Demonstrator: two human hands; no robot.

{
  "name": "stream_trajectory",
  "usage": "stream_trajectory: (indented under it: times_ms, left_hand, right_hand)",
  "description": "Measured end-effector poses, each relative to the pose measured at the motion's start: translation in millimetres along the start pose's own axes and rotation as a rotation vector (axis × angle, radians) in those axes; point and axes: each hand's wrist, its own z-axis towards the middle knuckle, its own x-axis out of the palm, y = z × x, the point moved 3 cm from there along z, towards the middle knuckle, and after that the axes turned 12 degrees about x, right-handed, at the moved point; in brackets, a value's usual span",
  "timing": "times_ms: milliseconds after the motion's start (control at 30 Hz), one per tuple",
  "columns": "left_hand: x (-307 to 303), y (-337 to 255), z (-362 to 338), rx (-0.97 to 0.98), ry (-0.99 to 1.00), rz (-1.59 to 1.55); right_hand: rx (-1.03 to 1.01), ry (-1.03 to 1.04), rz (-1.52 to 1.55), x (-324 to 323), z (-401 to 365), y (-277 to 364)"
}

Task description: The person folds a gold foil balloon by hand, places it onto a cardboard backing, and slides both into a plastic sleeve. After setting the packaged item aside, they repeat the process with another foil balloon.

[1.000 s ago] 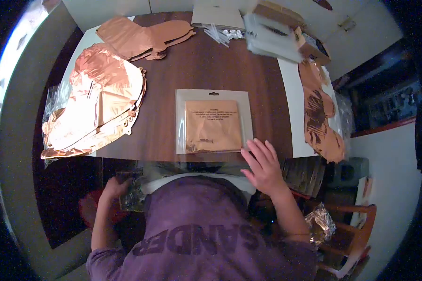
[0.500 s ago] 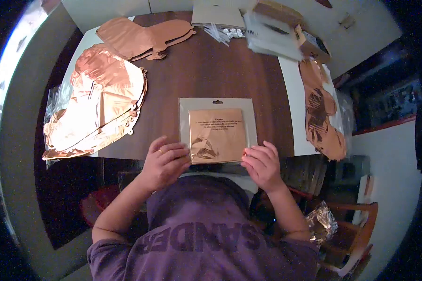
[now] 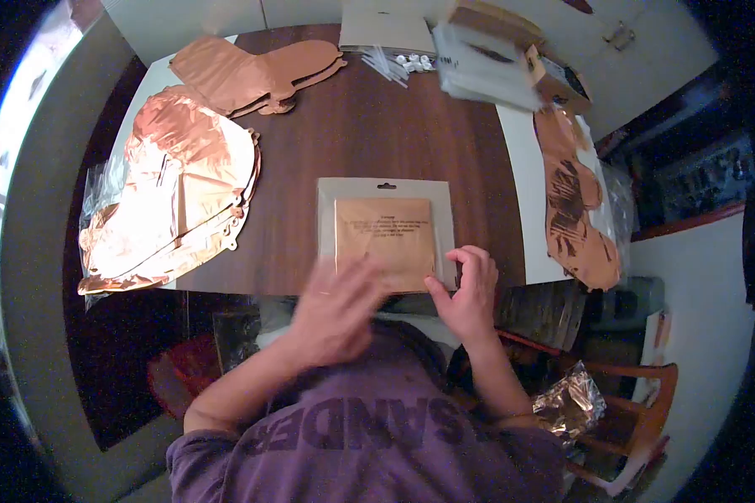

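A flat packet (image 3: 386,251) lies at the table's near edge in front of me. It has a pale backing card (image 3: 331,191) with a hang hole at the top and a copper-coloured folded piece with small dark print. My left hand (image 3: 335,314) is over the packet's lower left part, blurred by motion, its fingers loosely stretched out. Whether it touches the packet cannot be made out. At the lower right corner is my right hand (image 3: 470,293), thumb and fingers apart, with the thumb tip against the packet's edge.
Copper foil balloons (image 3: 176,193) lie on the left, with flat copper balloons (image 3: 252,75) behind them. At the back are white straws (image 3: 384,65), small white pieces (image 3: 414,63) and a clear plastic stack (image 3: 486,67). Another copper balloon (image 3: 575,201) lies right. Crumpled foil (image 3: 572,402) rests by a wooden chair (image 3: 658,402).
My left hand has left the packet's left edge and moved right over its lower part. My right hand's thumb and fingers have spread at the right corner. The packet has barely shifted.
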Motion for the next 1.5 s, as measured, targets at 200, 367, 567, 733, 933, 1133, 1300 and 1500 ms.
stream_trajectory:
  times_ms: [200, 367, 567, 733, 933, 1133, 1300, 1500]
  left_hand:
    - [34, 9, -11, 0.231, 0.215, 0.239]
    - [23, -7, -37, 0.413, 0.085, -0.054]
    - [48, -67, -6, 0.837, 0.067, -0.333]
    - [62, -43, -20, 0.566, 0.2, -0.449]
    - [88, 20, -118, 0.098, 0.479, -0.34]
    - [84, 22, -124, -0.08, 0.588, -0.422]
    - [89, 26, -123, -0.099, 0.612, -0.396]
    - [43, 30, -103, 0.076, 0.247, -0.462]
  right_hand:
    - [0.145, 0.096, 0.039, -21, -12, -19]
    - [0.482, 0.203, 0.499, -63, -21, -81]
    - [0.57, 1.249, 0.6, -105, -19, -84]
    - [0.594, 1.323, -0.062, -127, -86, -187]
    - [1.012, 0.408, -0.209, -207, -135, -257]
    - [0.65, 0.021, -0.287, -136, -107, -313]
    - [0.572, -0.168, -0.58, -31, -76, -388]
    - [0.655, -0.087, -0.727, -13, 1, -386]
